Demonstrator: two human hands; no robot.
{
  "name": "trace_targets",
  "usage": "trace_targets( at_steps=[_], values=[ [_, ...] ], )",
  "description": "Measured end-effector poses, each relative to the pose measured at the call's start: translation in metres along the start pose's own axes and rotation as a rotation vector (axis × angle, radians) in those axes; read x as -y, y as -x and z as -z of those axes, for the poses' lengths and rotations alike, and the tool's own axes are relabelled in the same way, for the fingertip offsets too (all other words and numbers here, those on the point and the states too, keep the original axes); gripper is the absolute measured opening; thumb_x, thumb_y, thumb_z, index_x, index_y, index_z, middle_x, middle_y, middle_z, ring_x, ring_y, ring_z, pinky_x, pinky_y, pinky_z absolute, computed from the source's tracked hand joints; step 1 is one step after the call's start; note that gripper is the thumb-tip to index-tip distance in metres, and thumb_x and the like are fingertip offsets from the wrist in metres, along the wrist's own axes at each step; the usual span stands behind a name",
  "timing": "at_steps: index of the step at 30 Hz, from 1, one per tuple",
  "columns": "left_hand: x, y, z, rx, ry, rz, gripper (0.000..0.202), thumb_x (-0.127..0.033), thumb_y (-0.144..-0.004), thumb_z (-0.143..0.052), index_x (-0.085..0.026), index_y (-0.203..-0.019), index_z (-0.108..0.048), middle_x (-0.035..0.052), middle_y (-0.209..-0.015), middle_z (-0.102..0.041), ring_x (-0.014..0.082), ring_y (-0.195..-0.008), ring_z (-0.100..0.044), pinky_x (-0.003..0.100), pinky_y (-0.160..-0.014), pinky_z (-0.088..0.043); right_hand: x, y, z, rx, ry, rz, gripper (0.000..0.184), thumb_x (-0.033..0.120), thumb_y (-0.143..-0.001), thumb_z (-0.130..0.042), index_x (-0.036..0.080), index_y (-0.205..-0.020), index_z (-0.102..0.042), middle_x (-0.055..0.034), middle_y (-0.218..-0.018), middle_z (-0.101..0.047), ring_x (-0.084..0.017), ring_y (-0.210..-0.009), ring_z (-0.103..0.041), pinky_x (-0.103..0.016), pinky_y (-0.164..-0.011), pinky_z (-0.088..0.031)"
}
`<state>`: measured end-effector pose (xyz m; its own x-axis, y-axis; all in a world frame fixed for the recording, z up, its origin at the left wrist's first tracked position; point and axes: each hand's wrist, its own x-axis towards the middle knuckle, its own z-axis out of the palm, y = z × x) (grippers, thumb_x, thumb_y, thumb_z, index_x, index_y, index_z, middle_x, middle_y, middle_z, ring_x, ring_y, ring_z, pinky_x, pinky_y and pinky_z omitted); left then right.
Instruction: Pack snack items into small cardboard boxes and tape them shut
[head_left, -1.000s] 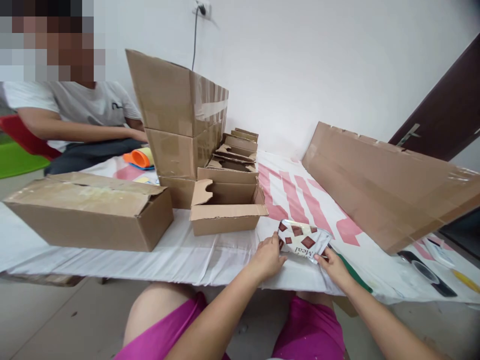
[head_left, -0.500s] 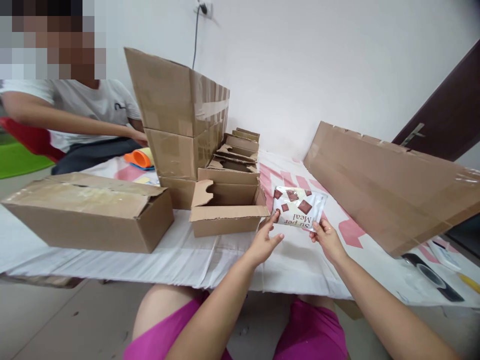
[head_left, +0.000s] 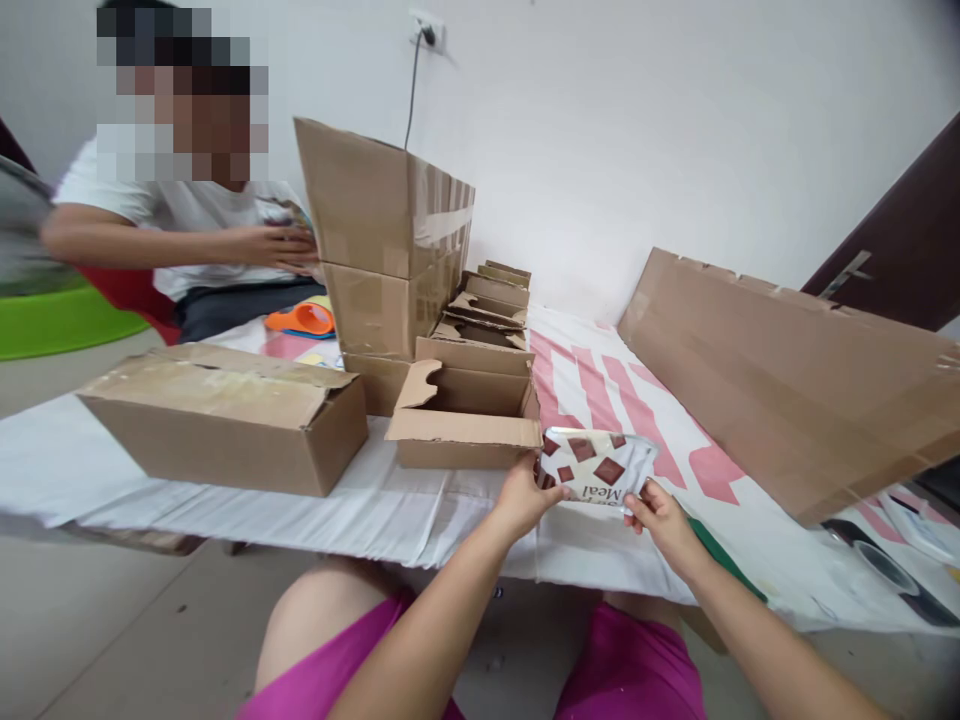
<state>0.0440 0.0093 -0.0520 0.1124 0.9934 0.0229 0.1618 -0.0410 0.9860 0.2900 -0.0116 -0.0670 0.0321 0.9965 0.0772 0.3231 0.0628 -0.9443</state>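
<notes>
A white, shiny food packet with brown squares and upside-down "Meal" lettering is held between my hands, low over the table's front part. My left hand grips its left edge, thumb across the front and fingers mostly behind. At the lower right corner, my right hand pinches the packet between thumb and fingers. Just left of my left hand stands an open cardboard box, its flaps folded out; its inside is in shadow. A flat green thing shows partly behind my right forearm.
A closed carton lies at left, beside tall stacked cartons. More open boxes stand in a row behind. A large cardboard panel leans at right, near black tape. Another person's hand is behind the stack, near an orange object.
The packet has come down and tilted back. My left thumb, apart from it before, now lies on its front. The green thing has come into sight, and the other person's hand has risen.
</notes>
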Motion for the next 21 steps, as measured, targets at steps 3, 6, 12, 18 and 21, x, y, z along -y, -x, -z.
trace_targets(
  at_steps=[3,6,12,18,21],
  values=[
    [0.003,0.010,0.017,-0.014,-0.045,0.012,0.048,-0.013,-0.059,-0.079,-0.016,-0.103,-0.060,0.0049,-0.092,-0.070,0.0201,-0.083,-0.065,0.027,-0.072,-0.049,-0.004,-0.001,-0.012,0.061,0.014,-0.006,0.052,0.062,-0.067,-0.068,0.020,-0.096,-0.057,-0.0005,-0.076,-0.061,-0.012,-0.052,-0.054,-0.025,-0.045,-0.039],
    [0.010,0.019,0.038,-0.016,-0.153,0.003,0.043,-0.017,-0.059,-0.078,-0.017,-0.099,-0.063,0.0039,-0.087,-0.071,0.0200,-0.080,-0.065,0.026,-0.066,-0.047,-0.003,-0.004,-0.027,0.095,0.003,-0.012,0.052,0.062,-0.067,-0.067,0.020,-0.095,-0.057,-0.0007,-0.076,-0.062,-0.012,-0.052,-0.055,-0.026,-0.046,-0.040],
    [0.014,0.033,0.076,0.099,-0.298,0.072,0.024,-0.029,-0.062,-0.077,-0.016,-0.080,-0.070,0.0011,-0.070,-0.069,0.0205,-0.071,-0.065,0.026,-0.062,-0.045,-0.003,0.003,-0.054,0.211,-0.019,-0.013,0.050,0.060,-0.069,-0.067,0.020,-0.096,-0.056,-0.0004,-0.074,-0.061,-0.014,-0.056,-0.055,-0.028,-0.051,-0.044],
    [0.013,0.029,0.086,0.025,-0.515,-0.109,0.044,-0.036,-0.051,-0.085,-0.023,-0.091,-0.072,0.0060,-0.110,-0.065,0.0303,-0.108,-0.057,0.037,-0.094,-0.043,-0.022,0.011,-0.068,0.269,-0.014,-0.070,0.057,0.061,-0.061,-0.073,0.021,-0.095,-0.052,0.0023,-0.066,-0.059,-0.012,-0.047,-0.048,-0.027,-0.045,-0.041],
    [0.021,0.016,0.084,-0.001,-0.527,-0.158,0.048,-0.034,-0.050,-0.087,-0.022,-0.093,-0.069,0.0080,-0.120,-0.058,0.0306,-0.117,-0.051,0.039,-0.100,-0.041,-0.027,0.009,-0.071,0.226,0.017,-0.108,0.057,0.064,-0.061,-0.070,0.022,-0.094,-0.052,0.0027,-0.068,-0.059,-0.010,-0.042,-0.046,-0.026,-0.041,-0.038]
  ],
)
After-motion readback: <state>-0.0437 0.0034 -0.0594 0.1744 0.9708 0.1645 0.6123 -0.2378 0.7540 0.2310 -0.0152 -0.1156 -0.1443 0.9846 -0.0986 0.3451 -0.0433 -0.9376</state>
